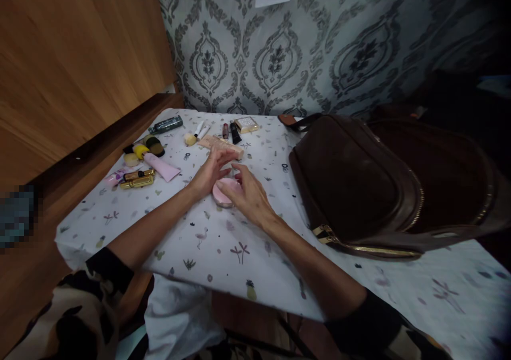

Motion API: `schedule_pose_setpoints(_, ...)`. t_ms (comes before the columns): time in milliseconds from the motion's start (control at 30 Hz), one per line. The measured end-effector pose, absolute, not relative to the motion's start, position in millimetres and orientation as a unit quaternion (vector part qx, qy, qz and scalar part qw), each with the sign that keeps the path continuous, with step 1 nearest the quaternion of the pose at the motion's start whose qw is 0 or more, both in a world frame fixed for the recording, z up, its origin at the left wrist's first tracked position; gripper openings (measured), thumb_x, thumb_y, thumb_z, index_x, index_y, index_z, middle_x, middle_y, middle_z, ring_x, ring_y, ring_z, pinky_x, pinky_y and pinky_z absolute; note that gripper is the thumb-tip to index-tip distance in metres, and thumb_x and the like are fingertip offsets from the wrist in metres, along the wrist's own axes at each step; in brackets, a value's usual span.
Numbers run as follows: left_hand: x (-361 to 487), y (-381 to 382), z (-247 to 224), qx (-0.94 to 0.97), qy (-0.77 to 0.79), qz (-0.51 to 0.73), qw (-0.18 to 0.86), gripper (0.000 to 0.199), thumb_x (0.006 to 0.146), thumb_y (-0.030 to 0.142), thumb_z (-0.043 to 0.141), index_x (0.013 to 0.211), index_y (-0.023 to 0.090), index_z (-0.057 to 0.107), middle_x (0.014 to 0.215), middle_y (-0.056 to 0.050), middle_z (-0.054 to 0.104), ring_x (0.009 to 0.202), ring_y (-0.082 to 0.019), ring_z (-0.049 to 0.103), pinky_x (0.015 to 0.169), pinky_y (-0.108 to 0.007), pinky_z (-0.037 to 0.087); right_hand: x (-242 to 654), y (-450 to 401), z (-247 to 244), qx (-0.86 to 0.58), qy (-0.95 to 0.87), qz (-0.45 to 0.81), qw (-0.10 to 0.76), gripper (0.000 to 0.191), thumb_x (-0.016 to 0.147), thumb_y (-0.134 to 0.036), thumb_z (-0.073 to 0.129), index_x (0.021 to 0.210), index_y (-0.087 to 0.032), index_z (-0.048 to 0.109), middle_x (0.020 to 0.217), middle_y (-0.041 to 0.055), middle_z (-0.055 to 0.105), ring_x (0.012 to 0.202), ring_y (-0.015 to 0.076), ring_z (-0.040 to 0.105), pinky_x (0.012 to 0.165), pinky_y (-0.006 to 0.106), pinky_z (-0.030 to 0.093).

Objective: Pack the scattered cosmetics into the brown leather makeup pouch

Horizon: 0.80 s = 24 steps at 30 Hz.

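Observation:
A round pink compact point(224, 196) lies on the patterned tablecloth between my two hands. My right hand point(253, 196) curls around its right side, with the thumb across the pink top. On the other side, my left hand point(211, 171) has its fingers stretched out and slightly bent, its palm edge close to the compact; whether it touches is hard to tell. Just beyond the left fingers is a beige tube point(233, 149), partly hidden by them. Farther back sit a black tube point(235, 132), a small reddish tube point(225, 131) and a glittery gold case point(246, 124).
To the left lie a pink tube point(162, 167), a gold tube point(137, 182), a yellow-handled brush point(140, 150) and a dark green bottle point(165, 124). Makeup brushes point(195, 133) rest near the back. A large brown leather bag point(351, 179) takes up the right side.

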State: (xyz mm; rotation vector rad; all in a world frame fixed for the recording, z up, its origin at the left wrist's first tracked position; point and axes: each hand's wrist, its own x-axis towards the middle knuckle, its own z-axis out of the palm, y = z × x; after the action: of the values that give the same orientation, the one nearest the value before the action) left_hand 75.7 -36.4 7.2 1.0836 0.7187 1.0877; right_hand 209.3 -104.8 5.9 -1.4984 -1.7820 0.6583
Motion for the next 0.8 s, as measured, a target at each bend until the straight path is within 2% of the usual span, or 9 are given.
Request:
schedule_pose_setpoints(100, 73.7, -36.2, 8.3, 0.481, 0.311, 0.485, 0.661, 0.057, 0.098, 0.069, 0.035, 0.102, 0.02, 0.064, 0.125, -0.011, 0.069, 0.136, -0.025, 0.052, 0.109, -0.04, 0.043, 205.9, -109.6, 11.7, -0.571, -0.702, 0.242, 0.351, 0.055, 0.092, -0.063, 0.054, 0.127, -0.021, 0.057, 0.117, 0.0126, 0.063, 0.103, 0.0278, 0.062, 0.091, 0.045, 0.049)
schedule_pose_setpoints(267, 72.3, -34.7, 9.7, 0.474, 0.331, 0.476, 0.663, 0.056, 0.098, 0.069, 0.037, 0.103, 0.02, 0.063, 0.123, -0.012, 0.071, 0.133, -0.024, 0.055, 0.106, -0.036, 0.045, 201.2, -112.8, 8.0, -0.476, -0.829, 0.2, 0.214, 0.069, 0.079, -0.052, 0.077, 0.134, -0.018, 0.054, 0.129, 0.0172, 0.059, 0.12, 0.0351, 0.055, 0.101, 0.052, 0.044)
schedule_pose_setpoints(333, 72.1, -34.0, 9.6, 0.468, 0.337, 0.47, 0.669, 0.058, 0.097, 0.071, 0.036, 0.103, 0.019, 0.063, 0.121, -0.012, 0.072, 0.128, -0.024, 0.059, 0.105, -0.037, 0.047, 200.6, -112.0, 5.0, -0.48, -0.836, 0.181, 0.194, 0.064, 0.077, -0.043, 0.08, 0.131, -0.017, 0.057, 0.13, 0.018, 0.059, 0.12, 0.036, 0.054, 0.102, 0.053, 0.043)
schedule_pose_setpoints(400, 73.1, -35.2, 9.2, 0.474, 0.333, 0.472, 0.665, 0.06, 0.096, 0.072, 0.035, 0.104, 0.019, 0.062, 0.12, -0.013, 0.072, 0.126, -0.025, 0.06, 0.106, -0.039, 0.046, 202.4, -108.6, 2.8, -0.508, -0.797, 0.206, 0.255, 0.058, 0.08, -0.04, 0.077, 0.129, -0.017, 0.057, 0.128, 0.0165, 0.06, 0.12, 0.0332, 0.055, 0.102, 0.051, 0.043)
schedule_pose_setpoints(467, 76.2, -40.0, 8.9, 0.503, 0.324, 0.48, 0.642, 0.061, 0.095, 0.073, 0.036, 0.109, 0.02, 0.062, 0.126, -0.013, 0.069, 0.13, -0.025, 0.057, 0.11, -0.042, 0.043, 206.0, -102.3, 2.5, -0.539, -0.701, 0.282, 0.371, 0.054, 0.085, -0.049, 0.068, 0.127, -0.018, 0.057, 0.12, 0.0134, 0.064, 0.113, 0.0286, 0.059, 0.1, 0.046, 0.046)
schedule_pose_setpoints(533, 80.9, -47.9, 9.8, 0.565, 0.319, 0.481, 0.589, 0.06, 0.094, 0.073, 0.042, 0.12, 0.022, 0.06, 0.139, -0.011, 0.061, 0.138, -0.026, 0.049, 0.115, -0.043, 0.038, 210.1, -94.8, 4.9, -0.533, -0.569, 0.396, 0.485, 0.053, 0.092, -0.063, 0.05, 0.119, -0.018, 0.058, 0.111, 0.0105, 0.067, 0.105, 0.0246, 0.063, 0.094, 0.041, 0.05)
schedule_pose_setpoints(600, 85.2, -55.9, 12.4, 0.66, 0.313, 0.453, 0.511, 0.059, 0.09, 0.067, 0.056, 0.132, 0.025, 0.056, 0.15, -0.01, 0.051, 0.145, -0.027, 0.041, 0.119, -0.043, 0.032, 212.9, -88.1, 9.9, -0.472, -0.441, 0.527, 0.552, 0.06, 0.096, -0.071, 0.031, 0.109, -0.02, 0.06, 0.104, 0.0091, 0.069, 0.099, 0.0231, 0.066, 0.087, 0.038, 0.054)
schedule_pose_setpoints(700, 87.2, -58.8, 19.1, 0.787, 0.298, 0.389, 0.375, 0.076, 0.077, 0.053, 0.079, 0.142, 0.024, 0.05, 0.154, -0.013, 0.046, 0.146, -0.032, 0.037, 0.123, -0.044, 0.024, 214.0, -82.9, 19.3, -0.357, -0.307, 0.673, 0.57, 0.062, 0.099, -0.07, 0.021, 0.102, -0.022, 0.059, 0.098, 0.0077, 0.071, 0.094, 0.0222, 0.069, 0.079, 0.035, 0.057)
schedule_pose_setpoints(800, 83.0, -48.8, 26.6, 0.836, 0.3, 0.345, 0.305, 0.083, 0.071, 0.05, 0.083, 0.143, 0.021, 0.051, 0.149, -0.016, 0.05, 0.141, -0.035, 0.042, 0.121, -0.047, 0.028, 214.5, -83.6, 25.1, -0.314, -0.236, 0.73, 0.559, 0.054, 0.102, -0.065, 0.025, 0.1, -0.022, 0.06, 0.092, 0.005, 0.071, 0.085, 0.0194, 0.069, 0.073, 0.032, 0.057)
